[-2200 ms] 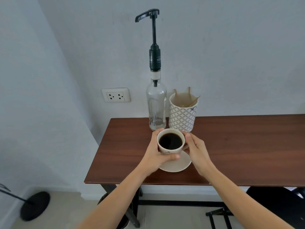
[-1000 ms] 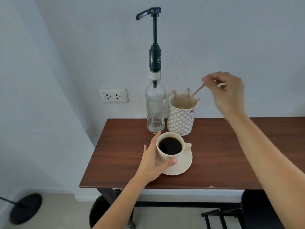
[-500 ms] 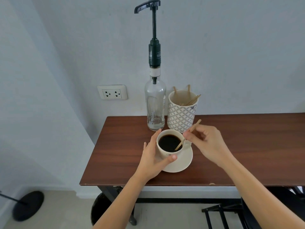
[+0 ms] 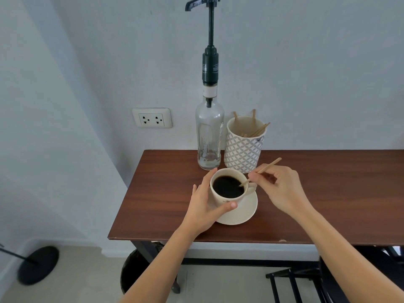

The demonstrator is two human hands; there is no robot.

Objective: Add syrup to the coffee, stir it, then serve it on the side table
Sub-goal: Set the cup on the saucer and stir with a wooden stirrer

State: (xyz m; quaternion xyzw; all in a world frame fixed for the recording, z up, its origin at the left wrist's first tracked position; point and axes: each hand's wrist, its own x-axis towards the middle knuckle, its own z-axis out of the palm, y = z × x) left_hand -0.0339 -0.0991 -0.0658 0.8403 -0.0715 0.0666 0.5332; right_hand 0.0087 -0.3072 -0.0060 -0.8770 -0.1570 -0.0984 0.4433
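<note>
Coffee cup [image 4: 227,189] sits on saucer [image 4: 244,212], near front-left part of wooden table [image 4: 328,204], just before syrup bottle [image 4: 210,136] and stirrer holder [image 4: 243,147]. Left hand [image 4: 205,206] wraps cup wall, thumb and fingers closed on it. Right hand [image 4: 282,189] pinches wooden stirrer [image 4: 261,170], tip dipped in coffee. Cup looks ceramic: stiff, fragile, smooth (nearly full, spills easily). For serving, better hold saucer rim, keep level. Stirrer light, thin.
</note>
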